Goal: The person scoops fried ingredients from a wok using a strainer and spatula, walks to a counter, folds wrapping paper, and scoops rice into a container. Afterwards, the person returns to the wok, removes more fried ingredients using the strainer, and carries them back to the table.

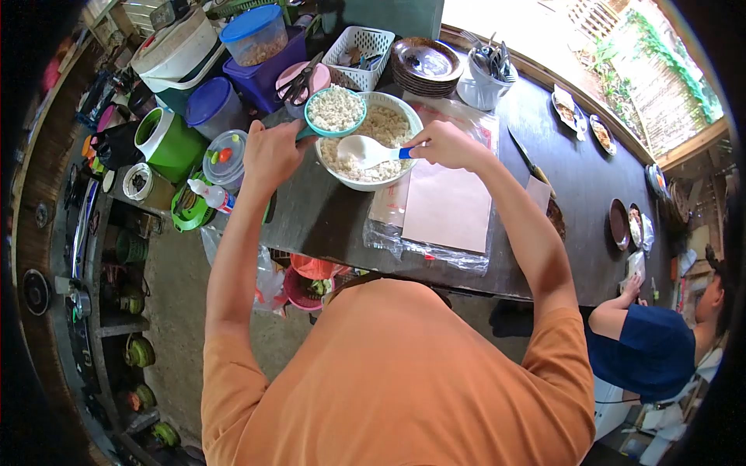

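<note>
My left hand is closed around the handle of a teal scoop, whose round cup is heaped with cooked rice. The cup is over the left rim of a white bowl that also holds rice. In my right hand is a white rice paddle with a blue section on its handle. The paddle's blade lies at the rice in the bowl, just below the scoop. Right of the bowl, sheets of brown wrapping paper rest on clear plastic on the dark table.
Stacked plates, a pail of cutlery and a white basket stand behind the bowl. A knife lies to the right. Lidded containers crowd the left. Another person works at the far right.
</note>
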Available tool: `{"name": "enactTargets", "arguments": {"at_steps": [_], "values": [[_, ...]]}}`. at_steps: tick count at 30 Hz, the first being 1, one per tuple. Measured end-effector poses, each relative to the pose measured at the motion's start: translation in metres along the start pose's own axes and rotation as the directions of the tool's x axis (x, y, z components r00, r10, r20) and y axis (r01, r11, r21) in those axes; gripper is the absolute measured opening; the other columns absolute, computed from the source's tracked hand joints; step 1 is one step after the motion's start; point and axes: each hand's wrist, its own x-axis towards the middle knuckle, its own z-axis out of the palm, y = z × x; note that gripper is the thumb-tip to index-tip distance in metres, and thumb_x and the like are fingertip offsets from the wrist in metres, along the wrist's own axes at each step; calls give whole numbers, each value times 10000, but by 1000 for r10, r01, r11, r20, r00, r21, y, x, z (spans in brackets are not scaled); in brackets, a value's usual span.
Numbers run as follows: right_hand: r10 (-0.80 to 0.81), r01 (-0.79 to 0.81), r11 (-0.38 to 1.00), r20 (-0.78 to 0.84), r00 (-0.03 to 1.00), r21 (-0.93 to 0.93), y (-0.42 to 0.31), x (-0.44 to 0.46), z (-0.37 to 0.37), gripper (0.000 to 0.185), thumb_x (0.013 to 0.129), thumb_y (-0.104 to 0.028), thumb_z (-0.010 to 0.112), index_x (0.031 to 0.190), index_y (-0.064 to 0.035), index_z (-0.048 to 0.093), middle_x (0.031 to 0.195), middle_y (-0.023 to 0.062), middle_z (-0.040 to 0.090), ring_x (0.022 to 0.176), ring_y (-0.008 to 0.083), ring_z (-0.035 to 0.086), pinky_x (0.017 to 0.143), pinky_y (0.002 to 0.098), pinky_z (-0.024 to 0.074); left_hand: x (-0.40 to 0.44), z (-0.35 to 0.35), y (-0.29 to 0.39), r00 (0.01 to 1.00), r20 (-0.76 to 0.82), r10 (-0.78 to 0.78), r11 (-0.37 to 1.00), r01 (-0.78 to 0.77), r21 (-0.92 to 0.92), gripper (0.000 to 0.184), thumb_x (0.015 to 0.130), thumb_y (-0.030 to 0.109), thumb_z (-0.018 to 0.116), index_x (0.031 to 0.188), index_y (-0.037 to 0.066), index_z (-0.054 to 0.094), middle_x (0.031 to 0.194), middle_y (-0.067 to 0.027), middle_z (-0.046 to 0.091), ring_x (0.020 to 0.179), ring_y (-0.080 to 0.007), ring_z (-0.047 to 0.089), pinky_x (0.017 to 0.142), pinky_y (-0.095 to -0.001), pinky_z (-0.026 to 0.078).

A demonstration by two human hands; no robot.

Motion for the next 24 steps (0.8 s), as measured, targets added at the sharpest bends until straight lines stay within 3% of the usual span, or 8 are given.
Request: {"name": "enactTargets", "arguments": {"at_steps": [2,7,9,11,13,17,20,24], "values": [[63,-67,995,49,997,81,8,-6,-9,274,908,-244,729,1136,-103,790,779,99,723,658,171,640,625,342,525,-2,-3,-1,1000,-9,-8,1000,8,-7,283,939,435,665,1050,180,722,775,-108,720,699,-312,643,735,-417,370],[119,-102,979,-92,989,179,28,-23,-29,270,924,-231,709,1141,-90,785,859,123,741,702,194,673,668,342,535,-5,-5,-6,1000,3,-22,999,22,-36,256,929,411,682,1043,187,729,781,-104,723,712,-309,645,737,-418,371],[34,-2,997,-416,909,78,22,-34,-33,287,943,-212,680,1196,-104,764,975,150,768,820,254,734,764,366,552,-5,-2,-6,1000,13,-24,1000,24,-15,239,919,403,696,1032,196,737,770,-102,718,700,-304,637,731,-410,365],[20,28,995,-451,892,99,2,-39,-29,304,953,-207,669,1232,-112,742,1083,159,759,942,303,743,855,396,559,-2,2,-1,1000,12,-8,999,8,-32,239,918,403,698,1033,198,741,756,-103,710,681,-303,628,727,-405,361],[-208,107,975,-622,755,-197,-17,-44,-18,295,953,-217,676,1224,-123,742,1080,140,761,912,297,740,854,406,574,2,4,7,1000,7,12,999,-11,-48,239,918,403,700,1035,200,745,742,-104,703,661,-302,619,722,-400,356],[-128,-102,938,-606,785,-331,-54,-57,-21,290,961,-269,675,1226,-175,747,1066,123,763,828,290,746,798,410,584,4,4,15,999,-1,51,996,-51,-75,247,921,407,697,1062,210,746,708,-105,681,614,-305,592,712,-392,348],[-182,144,983,-617,765,-111,-21,-43,-20,298,963,-301,677,1230,-188,749,1011,140,766,807,312,738,768,425,576,3,3,16,998,-25,56,994,-59,-94,257,924,417,693,1066,208,745,707,-101,678,613,-304,590,712,-393,348],[-167,92,981,-514,842,-168,-20,-35,-4,280,970,-336,665,1196,-207,768,986,152,764,790,343,723,753,443,567,3,-2,23,991,-110,78,991,-90,-100,269,932,424,684,1051,189,740,734,-89,691,642,-298,601,715,-399,352]]}}
